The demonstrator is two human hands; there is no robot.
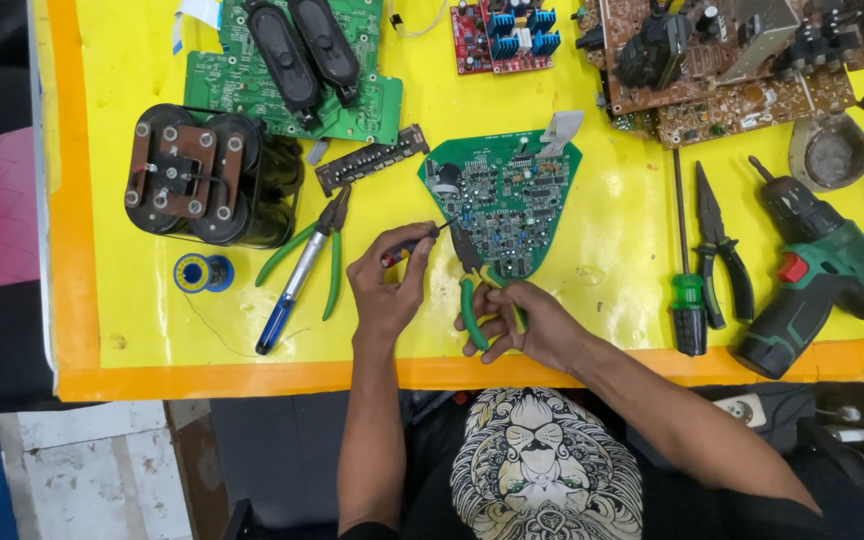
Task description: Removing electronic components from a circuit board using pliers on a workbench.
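A green, fan-shaped circuit board (pixel 507 195) lies on the yellow table (pixel 132 60), dense with small parts. My left hand (pixel 387 285) grips a slim tool with a red-and-black handle (pixel 410 245); its tip touches the board's left edge. My right hand (pixel 527 320) is closed on green-handled pliers (pixel 472 285), whose jaws reach the board's lower left part. Both hands sit at the table's near edge.
Left: a black capacitor block (pixel 207 175), solder spool (pixel 202 272), green-handled pliers (pixel 317 250), a blue-handled tool (pixel 287 295). Back: a green board with two black speakers (pixel 302 60), a red board (pixel 502 35), a brown board (pixel 722 60). Right: a screwdriver (pixel 687 270), black pliers (pixel 722 255), a green drill (pixel 817 270).
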